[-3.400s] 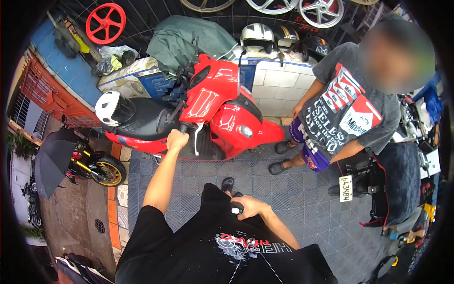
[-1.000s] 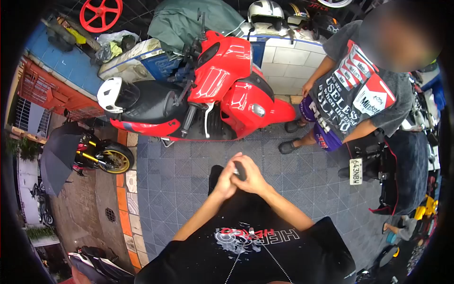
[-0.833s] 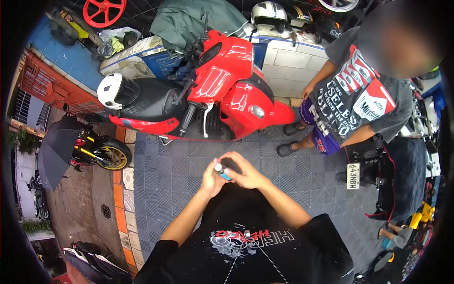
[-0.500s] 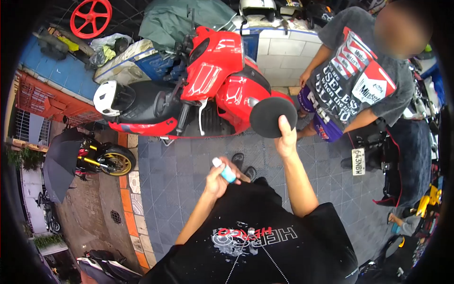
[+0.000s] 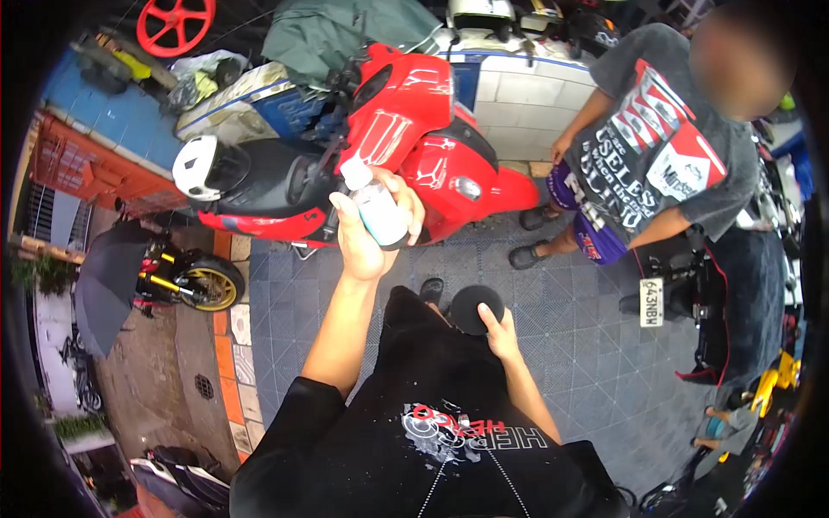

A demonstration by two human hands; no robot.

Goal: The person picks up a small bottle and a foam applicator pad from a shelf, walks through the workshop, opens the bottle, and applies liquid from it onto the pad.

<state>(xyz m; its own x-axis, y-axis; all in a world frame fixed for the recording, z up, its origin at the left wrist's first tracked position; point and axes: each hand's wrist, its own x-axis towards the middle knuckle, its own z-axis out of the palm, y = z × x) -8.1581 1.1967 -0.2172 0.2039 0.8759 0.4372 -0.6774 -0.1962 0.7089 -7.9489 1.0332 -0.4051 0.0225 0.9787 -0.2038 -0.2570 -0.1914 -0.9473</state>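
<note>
My left hand [image 5: 371,242] is raised in front of the red scooter [image 5: 406,147], its fingers wrapped round a small bottle [image 5: 382,217]. The bottle has a white cap and a pale blue body, and it is tilted with the cap toward the upper left. Lower down, by my waist, my right hand [image 5: 501,335] grips a round black pad [image 5: 477,309] at its edge, thumb on the face. The fingers behind the pad are hidden. A white helmet [image 5: 197,168] rests at the seat end of the scooter.
Another person in a grey T-shirt [image 5: 643,138] stands at the right of the scooter, arms lowered. A motorcycle with the plate 643NBW [image 5: 651,302] is at the right. On the left, a dark umbrella [image 5: 108,281] covers a motorcycle with a gold wheel [image 5: 211,285]. Grey tiles [image 5: 570,363] cover the floor.
My left hand has lifted the bottle up and away from my body, toward the scooter. My right hand has lowered the black pad from near the scooter's front to my waist.
</note>
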